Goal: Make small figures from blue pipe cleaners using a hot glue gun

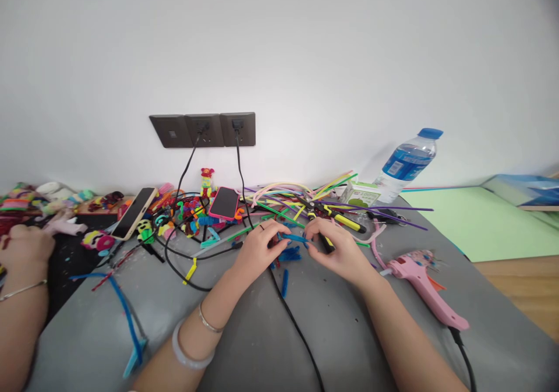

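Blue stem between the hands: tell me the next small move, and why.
Probably snip off one more short piece. The left hand and right hand pinch the blue stem by its ends. The right hand also seems to grip a black-and-yellow tool, and short blue pieces lie just beneath.

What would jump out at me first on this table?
Right in the middle, the left hand and right hand pinch a blue pipe cleaner between them. Behind them lies a bright tangle of colourful pipe cleaners, and to the right a pink glue gun lies on the grey table.
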The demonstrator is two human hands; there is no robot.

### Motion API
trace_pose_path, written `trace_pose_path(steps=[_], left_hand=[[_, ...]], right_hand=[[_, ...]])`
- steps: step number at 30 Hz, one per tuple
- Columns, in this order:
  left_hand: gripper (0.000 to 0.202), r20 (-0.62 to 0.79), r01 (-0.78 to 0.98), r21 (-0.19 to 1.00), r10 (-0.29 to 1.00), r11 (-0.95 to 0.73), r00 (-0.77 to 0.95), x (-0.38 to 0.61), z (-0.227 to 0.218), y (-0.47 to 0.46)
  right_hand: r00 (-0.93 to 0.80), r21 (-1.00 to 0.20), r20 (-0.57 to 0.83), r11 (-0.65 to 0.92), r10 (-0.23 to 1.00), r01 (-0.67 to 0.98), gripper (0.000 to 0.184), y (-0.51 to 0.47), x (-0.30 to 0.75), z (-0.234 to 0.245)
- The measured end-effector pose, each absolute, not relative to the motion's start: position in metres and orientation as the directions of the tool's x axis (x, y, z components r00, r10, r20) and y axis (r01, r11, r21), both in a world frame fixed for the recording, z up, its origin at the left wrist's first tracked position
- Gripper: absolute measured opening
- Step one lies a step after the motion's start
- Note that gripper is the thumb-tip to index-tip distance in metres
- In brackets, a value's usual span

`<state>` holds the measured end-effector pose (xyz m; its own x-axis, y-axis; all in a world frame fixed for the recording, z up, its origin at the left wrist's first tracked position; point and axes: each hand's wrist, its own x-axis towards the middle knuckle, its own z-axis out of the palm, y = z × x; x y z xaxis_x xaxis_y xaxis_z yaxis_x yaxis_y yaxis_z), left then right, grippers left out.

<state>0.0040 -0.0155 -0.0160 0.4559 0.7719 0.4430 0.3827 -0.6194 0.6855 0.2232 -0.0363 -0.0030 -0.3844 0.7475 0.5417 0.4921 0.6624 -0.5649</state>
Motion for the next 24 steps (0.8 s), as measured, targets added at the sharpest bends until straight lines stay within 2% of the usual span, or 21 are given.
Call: trace_pose_path(steps=[24], left_hand=[[0.011,0.429,0.388,0.685,0.772,-0.616,0.468,0.0042,-0.0144,-0.016]], right_hand=[[-0.396,-0.564,0.535,0.665,0.746,0.491,0.017,-0.0371,0.2232,-0.0018]])
